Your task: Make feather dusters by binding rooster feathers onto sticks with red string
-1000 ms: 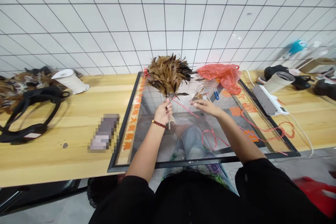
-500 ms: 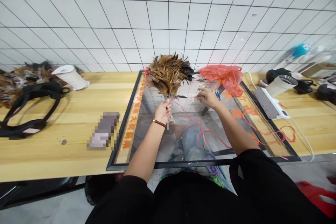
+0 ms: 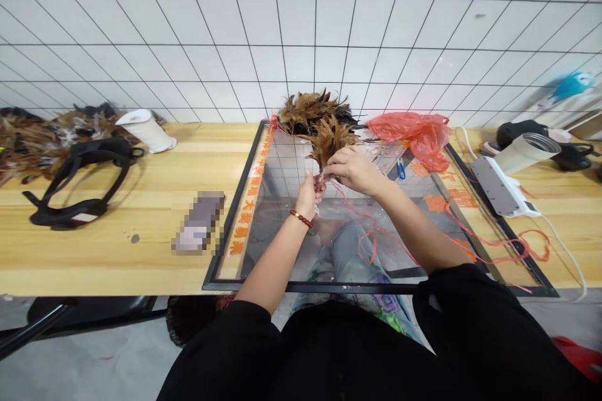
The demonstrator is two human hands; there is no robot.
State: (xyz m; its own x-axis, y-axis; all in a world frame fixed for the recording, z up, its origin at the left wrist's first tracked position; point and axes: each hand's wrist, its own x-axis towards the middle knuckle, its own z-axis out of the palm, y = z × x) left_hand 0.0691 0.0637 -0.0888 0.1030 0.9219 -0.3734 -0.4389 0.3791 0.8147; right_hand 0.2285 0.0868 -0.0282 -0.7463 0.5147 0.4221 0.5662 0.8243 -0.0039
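Observation:
My left hand (image 3: 311, 194), with a beaded bracelet at the wrist, is closed around the base of a brown and black feather duster (image 3: 330, 136). The fingers of my right hand (image 3: 353, 170) are pinched together at that same base, touching the left fingertips; what they hold is hidden. From the binding point a pink plastic string (image 3: 350, 202) runs down and right across a black-framed glass panel (image 3: 350, 288). Blue thread snips (image 3: 401, 168) lie on the glass to the right of my right hand. More brown feathers (image 3: 308, 108) show behind the duster.
A red plastic bag (image 3: 416, 131) lies at the back right of the glass. Farther right are a power strip (image 3: 503, 187) and a beige cylinder (image 3: 529, 151). On the left are a black head strap (image 3: 84, 185), a white roll (image 3: 147, 131), a blurred-out flat object (image 3: 200, 222) and a feather pile (image 3: 28, 138).
My right hand has moved left from over the glass to the duster's base, meeting the left hand. The feather head has tilted partly behind my right hand. The view has shifted slightly.

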